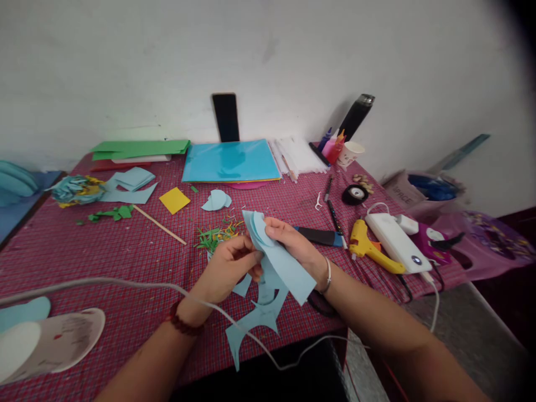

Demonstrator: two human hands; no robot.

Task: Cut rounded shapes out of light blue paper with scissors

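Note:
Both my hands meet over the front middle of the table with the red checked cloth [125, 251]. My right hand [293, 243] is closed on a light blue paper piece [285, 262], thumb on top, with rounded cut shapes at its upper end. My left hand [228, 268] is closed too, fingers pinched against the same paper from the left. Light blue offcuts [255, 318] lie under my hands and hang over the table's front edge. A small pile of green and orange paper shreds [215, 234] sits just beyond my left hand.
A blue paper stack [230, 161], green sheets [140, 148], a yellow square [175, 200] and a wooden stick [159, 224] lie behind. A yellow glue gun [368, 245], white power bank [396, 241], tape roll [355, 194], black bottle [355, 116] and phone [226, 117] stand right and back. A white cable [125, 283] crosses in front.

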